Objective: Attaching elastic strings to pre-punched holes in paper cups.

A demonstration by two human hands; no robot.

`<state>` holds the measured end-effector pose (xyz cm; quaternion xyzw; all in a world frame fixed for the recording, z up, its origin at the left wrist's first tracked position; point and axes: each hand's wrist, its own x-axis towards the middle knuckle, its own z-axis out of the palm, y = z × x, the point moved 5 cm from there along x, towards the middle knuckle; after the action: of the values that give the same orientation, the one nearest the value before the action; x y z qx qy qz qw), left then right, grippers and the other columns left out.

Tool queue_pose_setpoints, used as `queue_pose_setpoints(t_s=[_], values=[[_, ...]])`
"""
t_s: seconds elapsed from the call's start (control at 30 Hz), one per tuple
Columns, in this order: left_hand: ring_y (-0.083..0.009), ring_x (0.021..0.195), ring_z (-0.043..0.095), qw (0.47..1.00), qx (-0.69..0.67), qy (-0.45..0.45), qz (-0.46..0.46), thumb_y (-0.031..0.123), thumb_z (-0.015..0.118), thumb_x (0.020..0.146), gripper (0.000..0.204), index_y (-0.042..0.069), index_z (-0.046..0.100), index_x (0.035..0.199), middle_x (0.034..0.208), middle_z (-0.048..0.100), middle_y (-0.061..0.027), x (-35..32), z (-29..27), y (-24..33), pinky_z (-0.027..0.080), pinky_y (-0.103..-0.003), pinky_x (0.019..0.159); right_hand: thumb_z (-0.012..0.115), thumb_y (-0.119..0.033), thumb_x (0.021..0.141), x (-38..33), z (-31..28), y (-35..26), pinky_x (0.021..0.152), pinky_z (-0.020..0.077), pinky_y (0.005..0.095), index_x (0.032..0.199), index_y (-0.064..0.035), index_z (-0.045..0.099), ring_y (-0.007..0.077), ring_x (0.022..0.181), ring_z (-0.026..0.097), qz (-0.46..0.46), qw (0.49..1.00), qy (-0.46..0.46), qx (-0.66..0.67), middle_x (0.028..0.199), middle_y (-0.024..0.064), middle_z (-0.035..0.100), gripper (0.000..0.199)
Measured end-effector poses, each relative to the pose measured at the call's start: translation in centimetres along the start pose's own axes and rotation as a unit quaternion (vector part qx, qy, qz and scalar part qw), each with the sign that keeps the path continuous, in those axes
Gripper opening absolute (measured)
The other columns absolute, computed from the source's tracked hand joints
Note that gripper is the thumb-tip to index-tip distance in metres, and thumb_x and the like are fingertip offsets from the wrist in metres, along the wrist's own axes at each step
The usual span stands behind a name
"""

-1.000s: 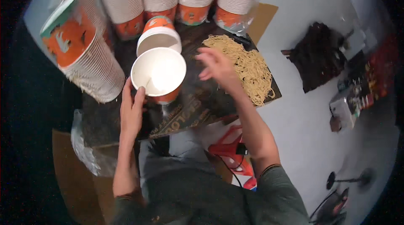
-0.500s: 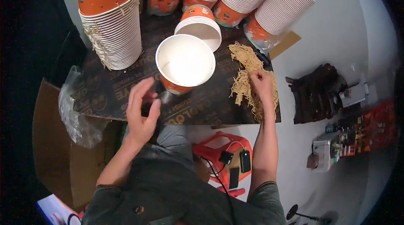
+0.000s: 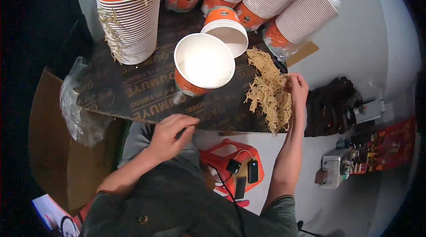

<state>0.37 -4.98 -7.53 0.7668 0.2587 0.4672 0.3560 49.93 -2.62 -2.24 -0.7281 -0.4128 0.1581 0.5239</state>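
Tan noodle strands [image 3: 270, 93] lie in a loose, tangled heap along the right side of the dark tabletop. At the heap's right edge, my right hand [image 3: 298, 90] has its fingertips pinched on some of the noodles. An orange paper bucket with a white inside [image 3: 204, 62] stands in the middle, its mouth tilted toward me; no noodles show in it. Over the front table edge is my left hand [image 3: 171, 136], holding nothing, fingers stretched and thumb apart. Just behind the bucket, a short nested stack of similar buckets [image 3: 226, 31] lies on its side.
A tall upside-down bucket stack [image 3: 131, 28] with noodle strands stuck to it stands at the back left. Several more stacks [image 3: 306, 13] line the back. Clear plastic [image 3: 80, 104] hangs off the left corner beside a cardboard box [image 3: 51, 135]. Below the front edge is a red stool [image 3: 224, 148] with phones.
My left hand has drawn back from beside the bucket to the front table edge. My right hand has shifted from the middle of the noodles to their right edge. The whole view has shifted slightly.
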Motion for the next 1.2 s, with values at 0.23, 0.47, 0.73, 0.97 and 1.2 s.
queue_pose_setpoints(t_s=[0.23,0.47,0.73,0.97,1.2], values=[[-0.0347,0.098,0.074,0.996,-0.011,-0.093,0.014,0.009,0.073,0.099,0.018,0.005,0.075,0.116,0.107,0.076,-0.0130,1.3,3.9,1.2,0.060,-0.043,0.084,0.068,-0.031,0.110,-0.6,0.8,-3.0,0.062,0.0494,0.0291,0.114,-0.0056,0.075,0.0086,0.066,0.062,-0.091,0.987,-0.020,-0.134,0.082,0.0019,0.072,0.027],[-0.0356,0.101,0.073,0.990,-0.008,-0.134,0.040,0.015,0.070,0.102,0.019,0.006,0.075,0.118,0.110,0.076,-0.0138,1.8,6.4,1.5,0.060,-0.045,0.087,0.069,-0.021,0.108,-1.4,1.3,-4.9,0.078,0.0539,0.0269,0.127,0.0005,0.072,0.0081,0.080,0.066,-0.035,0.987,-0.149,-0.056,0.089,0.0000,0.070,0.029],[-0.0372,0.101,0.072,0.980,0.013,-0.196,-0.036,0.017,0.069,0.102,0.020,0.007,0.074,0.118,0.105,0.074,-0.0149,-3.9,5.8,0.2,0.058,-0.047,0.086,0.066,-0.015,0.110,-2.0,0.0,-4.0,0.084,0.0582,0.0274,0.135,0.0030,0.071,0.0111,0.089,0.071,-0.070,0.979,-0.169,-0.089,0.099,0.0025,0.074,0.032],[-0.0366,0.099,0.073,0.979,0.026,-0.198,-0.051,0.017,0.068,0.103,0.018,0.007,0.074,0.117,0.103,0.074,-0.0140,-7.3,4.3,0.1,0.058,-0.047,0.086,0.067,-0.019,0.108,-2.6,0.1,-4.1,0.074,0.0549,0.0300,0.125,0.0026,0.074,0.0113,0.081,0.070,-0.116,0.973,-0.145,-0.138,0.096,0.0065,0.077,0.028],[-0.0374,0.104,0.074,0.976,0.012,-0.205,-0.070,0.017,0.066,0.104,0.021,0.006,0.075,0.120,0.110,0.076,-0.0151,-9.2,4.3,0.3,0.059,-0.046,0.089,0.070,-0.018,0.106,-2.9,0.5,-1.9,0.075,0.0557,0.0300,0.126,0.0022,0.074,0.0114,0.080,0.069,-0.059,0.990,-0.124,0.031,0.098,0.0045,0.076,0.029]])
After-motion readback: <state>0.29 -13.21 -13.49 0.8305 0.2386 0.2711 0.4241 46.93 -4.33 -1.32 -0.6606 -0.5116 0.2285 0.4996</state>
